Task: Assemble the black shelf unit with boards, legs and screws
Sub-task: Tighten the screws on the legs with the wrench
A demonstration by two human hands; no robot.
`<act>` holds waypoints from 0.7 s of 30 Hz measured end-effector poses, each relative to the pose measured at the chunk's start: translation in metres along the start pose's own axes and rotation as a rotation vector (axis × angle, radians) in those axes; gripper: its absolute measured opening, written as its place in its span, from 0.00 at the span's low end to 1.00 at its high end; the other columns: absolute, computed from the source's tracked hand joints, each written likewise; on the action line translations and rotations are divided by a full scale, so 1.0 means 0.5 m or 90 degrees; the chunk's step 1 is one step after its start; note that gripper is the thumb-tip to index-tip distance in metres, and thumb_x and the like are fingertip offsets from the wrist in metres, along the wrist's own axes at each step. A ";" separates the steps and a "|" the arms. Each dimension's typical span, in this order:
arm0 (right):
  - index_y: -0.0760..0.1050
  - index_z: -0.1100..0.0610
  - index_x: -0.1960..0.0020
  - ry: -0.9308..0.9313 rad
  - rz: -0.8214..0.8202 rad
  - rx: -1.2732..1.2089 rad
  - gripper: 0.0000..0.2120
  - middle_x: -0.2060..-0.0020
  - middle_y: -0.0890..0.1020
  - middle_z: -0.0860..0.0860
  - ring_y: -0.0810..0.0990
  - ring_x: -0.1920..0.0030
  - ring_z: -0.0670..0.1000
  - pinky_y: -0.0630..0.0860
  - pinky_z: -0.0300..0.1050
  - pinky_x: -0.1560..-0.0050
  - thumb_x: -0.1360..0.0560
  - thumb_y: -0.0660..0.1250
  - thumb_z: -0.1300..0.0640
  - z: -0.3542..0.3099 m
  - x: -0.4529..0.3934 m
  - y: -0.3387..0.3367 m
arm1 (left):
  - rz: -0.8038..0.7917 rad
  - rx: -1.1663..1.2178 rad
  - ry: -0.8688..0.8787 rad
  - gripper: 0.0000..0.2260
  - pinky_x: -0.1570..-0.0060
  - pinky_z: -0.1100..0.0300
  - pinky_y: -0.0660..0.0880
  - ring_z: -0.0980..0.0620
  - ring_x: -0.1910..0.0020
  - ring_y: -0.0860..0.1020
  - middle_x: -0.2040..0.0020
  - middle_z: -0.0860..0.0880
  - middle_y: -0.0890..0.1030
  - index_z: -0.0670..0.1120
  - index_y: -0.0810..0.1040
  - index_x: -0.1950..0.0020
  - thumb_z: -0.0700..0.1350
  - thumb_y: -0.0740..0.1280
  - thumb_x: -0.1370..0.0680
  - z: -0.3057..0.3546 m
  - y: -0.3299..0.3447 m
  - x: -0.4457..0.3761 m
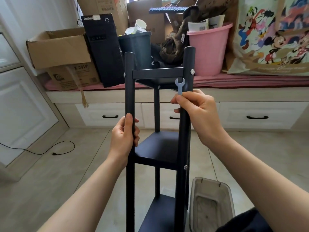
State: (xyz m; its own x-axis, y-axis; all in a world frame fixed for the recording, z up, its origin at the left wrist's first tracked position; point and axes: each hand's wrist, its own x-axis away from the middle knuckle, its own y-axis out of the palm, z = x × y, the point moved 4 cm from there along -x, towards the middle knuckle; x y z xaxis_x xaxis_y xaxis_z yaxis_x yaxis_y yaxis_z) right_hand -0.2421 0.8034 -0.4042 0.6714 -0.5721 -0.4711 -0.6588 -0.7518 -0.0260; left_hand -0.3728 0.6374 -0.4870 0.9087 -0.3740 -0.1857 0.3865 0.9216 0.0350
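Note:
The black shelf unit (157, 148) stands upright on the tiled floor in front of me, with three boards between round black legs. My left hand (124, 136) grips the front left leg (129, 84) about halfway up. My right hand (197, 113) wraps around the front right leg (188, 64) and pinches a small silver wrench (179, 86), its open jaw pointing up. A silver screw head (192, 71) sits on the right leg at the top board (158, 73), just above the wrench. Another screw (185, 167) shows lower on the same leg.
A clear plastic container (211, 206) lies on the floor right of the shelf. Behind it runs a drawer bench holding cardboard boxes (63, 52), a black computer tower (103, 49), a dark bin (136, 49) and a pink bucket (207, 49). A black cable (55, 150) trails at left.

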 end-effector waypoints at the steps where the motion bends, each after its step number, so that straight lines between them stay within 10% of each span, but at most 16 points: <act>1: 0.84 0.56 0.58 -0.003 0.001 -0.001 0.10 0.50 0.78 0.59 0.81 0.50 0.56 0.82 0.44 0.53 0.22 0.67 0.63 -0.001 0.001 -0.003 | -0.007 -0.019 -0.006 0.17 0.75 0.63 0.68 0.54 0.75 0.68 0.72 0.54 0.71 0.48 0.76 0.54 0.59 0.58 0.16 0.000 0.003 -0.005; 6: 0.84 0.61 0.57 -0.019 -0.025 0.040 0.08 0.52 0.79 0.54 0.81 0.50 0.56 0.80 0.59 0.47 0.22 0.67 0.64 -0.005 0.003 -0.007 | -0.017 -0.144 -0.021 0.18 0.69 0.61 0.71 0.53 0.72 0.70 0.68 0.52 0.73 0.45 0.75 0.50 0.57 0.54 0.15 0.017 0.006 -0.022; 10: 0.85 0.60 0.55 -0.043 -0.062 0.084 0.08 0.53 0.81 0.53 0.80 0.47 0.51 0.74 0.59 0.41 0.22 0.67 0.63 -0.014 0.005 0.007 | 0.040 -0.367 -0.012 0.17 0.56 0.53 0.71 0.43 0.52 0.77 0.46 0.44 0.76 0.43 0.74 0.33 0.50 0.54 0.14 0.042 -0.019 -0.020; 13: 0.85 0.59 0.55 -0.033 -0.075 0.078 0.08 0.55 0.82 0.59 0.80 0.48 0.57 0.74 0.61 0.42 0.22 0.67 0.62 -0.013 -0.001 0.020 | 0.077 -0.468 0.110 0.27 0.47 0.67 0.62 0.53 0.44 0.67 0.33 0.48 0.65 0.47 0.57 0.18 0.39 0.59 0.16 0.078 -0.020 0.010; 18: 0.84 0.54 0.56 -0.064 -0.067 0.125 0.08 0.61 0.84 0.54 0.81 0.56 0.54 0.77 0.55 0.50 0.21 0.67 0.59 -0.010 -0.011 0.035 | 0.026 -0.457 0.170 0.11 0.39 0.70 0.56 0.50 0.27 0.63 0.42 0.57 0.75 0.46 0.82 0.38 0.41 0.67 0.19 0.103 0.014 0.053; 21: 0.84 0.53 0.56 -0.047 -0.098 0.086 0.09 0.59 0.84 0.57 0.82 0.54 0.58 0.79 0.59 0.48 0.21 0.66 0.59 -0.006 -0.016 0.041 | 0.010 -0.433 0.159 0.08 0.39 0.65 0.64 0.52 0.33 0.72 0.43 0.57 0.79 0.46 0.85 0.44 0.43 0.67 0.19 0.103 0.013 0.063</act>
State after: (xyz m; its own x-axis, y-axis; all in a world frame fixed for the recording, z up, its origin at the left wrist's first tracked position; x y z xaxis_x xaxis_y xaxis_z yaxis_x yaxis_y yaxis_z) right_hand -0.2601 0.7914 -0.3985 0.7439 -0.4246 -0.5162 -0.5933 -0.7751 -0.2174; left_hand -0.3336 0.6266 -0.4418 0.8185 -0.4004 -0.4121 0.1162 0.8177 -0.5638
